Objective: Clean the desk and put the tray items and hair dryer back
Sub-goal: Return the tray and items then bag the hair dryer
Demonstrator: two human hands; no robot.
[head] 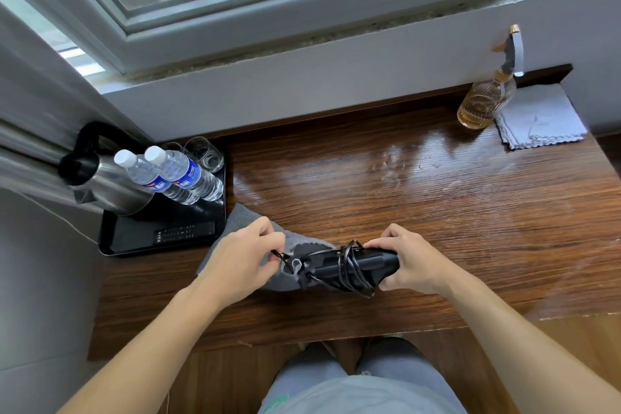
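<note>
Hair dryer (pixel 353 267) with cord wound round it lies near front edge of desk (pixel 403 198), long axis left-right, nose in grey pouch (pixel 242 222). Right hand (pixel 408 260) fingers clamp its right end. Left hand (pixel 242 255) fingers pinch pouch drawstring (pixel 280 255), just left of it.

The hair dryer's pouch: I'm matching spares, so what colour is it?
Grey, with a black drawstring; the pouch shows in the head view, under the left hand.

Desk (pixel 369 185): dark wood grain, glossy, wet-streaked. Kettle (pixel 107 185): brushed metal. Tray (pixel 141 242): black, glossy plastic. Pouch (pixel 242 222): grey matt cloth. Spray bottle (pixel 484 104): ribbed amber glass.
</note>
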